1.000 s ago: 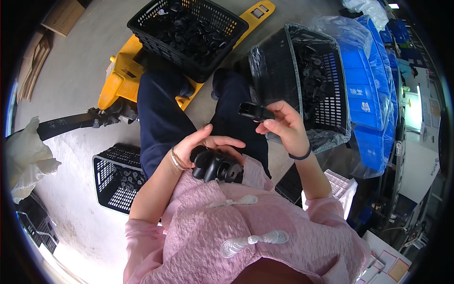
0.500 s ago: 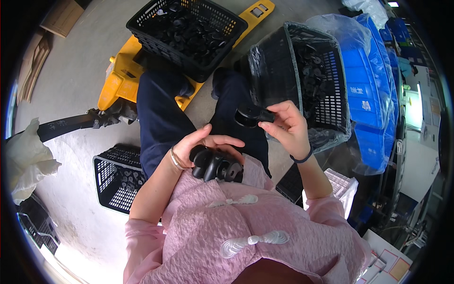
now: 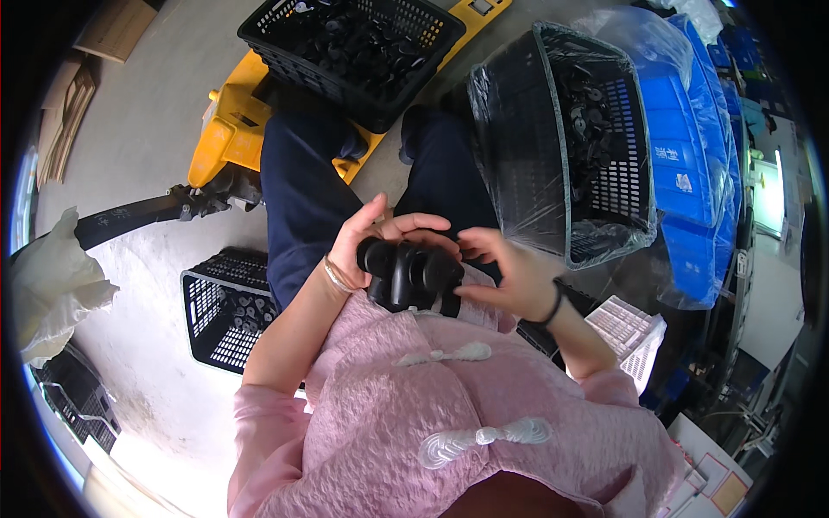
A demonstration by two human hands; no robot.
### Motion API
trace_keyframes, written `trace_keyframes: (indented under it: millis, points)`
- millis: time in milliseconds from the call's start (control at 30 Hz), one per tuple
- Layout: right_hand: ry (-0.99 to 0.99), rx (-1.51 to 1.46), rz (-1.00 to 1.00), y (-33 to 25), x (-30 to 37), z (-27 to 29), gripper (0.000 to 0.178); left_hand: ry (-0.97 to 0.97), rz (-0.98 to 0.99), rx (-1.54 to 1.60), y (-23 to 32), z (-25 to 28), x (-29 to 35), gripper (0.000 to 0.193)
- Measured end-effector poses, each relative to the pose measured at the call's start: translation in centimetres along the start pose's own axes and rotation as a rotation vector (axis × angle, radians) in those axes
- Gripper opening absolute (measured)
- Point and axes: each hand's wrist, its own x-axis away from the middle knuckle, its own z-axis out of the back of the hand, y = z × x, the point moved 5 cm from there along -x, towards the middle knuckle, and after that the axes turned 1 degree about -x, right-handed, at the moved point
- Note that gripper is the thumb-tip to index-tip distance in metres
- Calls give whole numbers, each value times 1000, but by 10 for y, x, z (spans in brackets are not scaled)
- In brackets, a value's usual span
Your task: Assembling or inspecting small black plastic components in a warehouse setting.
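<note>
Several black plastic caster wheels (image 3: 401,274) lie bunched against my lap at the hem of my pink top. My left hand (image 3: 363,237) curls round their far and left sides and holds them together, thumb raised. At their right end my right hand (image 3: 509,272) has its fingers and thumb apart, its fingertips close to or touching the end caster. No separate piece shows in that hand. The casters partly hide the left fingers, so their exact grip cannot be seen.
Ahead, a black crate (image 3: 345,86) of black parts rests on a yellow pallet truck (image 3: 229,129). A plastic-wrapped black crate (image 3: 527,155) with similar parts stands right, beside blue bins (image 3: 678,155). A smaller black crate (image 3: 203,337) with grey-black wheels sits left.
My right hand has come left and down to the bunch, and the single black caster it pinched is no longer seen apart. The left hand keeps its hold. The view has shifted slightly.
</note>
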Motion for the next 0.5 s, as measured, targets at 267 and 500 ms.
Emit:
trace_keyframes:
  millis: [267, 500]
  points:
    - [113, -493, -182, 33, -9, -14, 27, 105, -39, 116, -1, 14, 5, 73]
    - [172, 63, 79, -3, -16, -6, 27, 173, -33, -25, 1, 9, 3, 71]
